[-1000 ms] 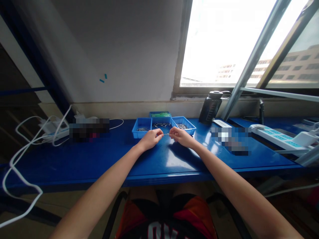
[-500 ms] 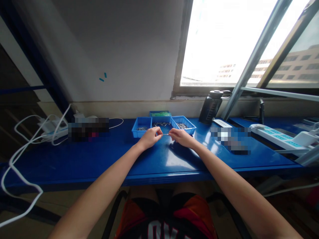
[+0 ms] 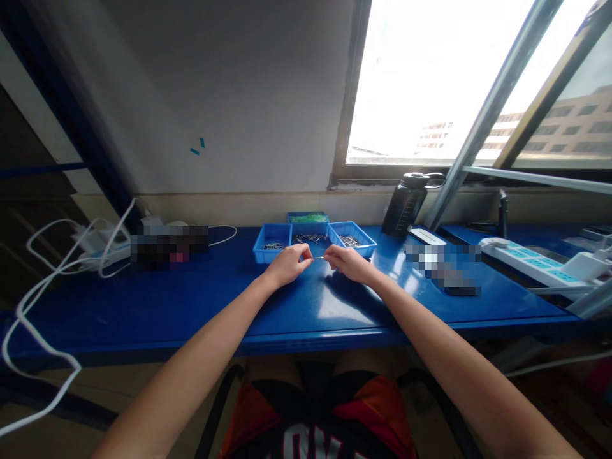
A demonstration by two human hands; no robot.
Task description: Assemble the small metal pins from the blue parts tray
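My left hand (image 3: pixel 288 264) and my right hand (image 3: pixel 350 263) meet just above the blue table, in front of the small blue bins. Both are closed in a pinch on opposite ends of a thin, shiny metal screw (image 3: pixel 318 257), held roughly level between them. It is too small to make out its thread or any part fitted on it. Small metal parts lie in the left bin (image 3: pixel 266 257), the middle bin and the right bin (image 3: pixel 367 246). My fingers hide part of the middle bin's front. Green material (image 3: pixel 308 218) fills a rear bin.
A black bottle (image 3: pixel 405 207) stands right of the bins near the window. Power strips with plugs lie at the right (image 3: pixel 530 258) and left, with loose white cables (image 3: pixel 45 331) at the left edge. Blurred-out items rest on both sides of the blue table (image 3: pixel 191 312).
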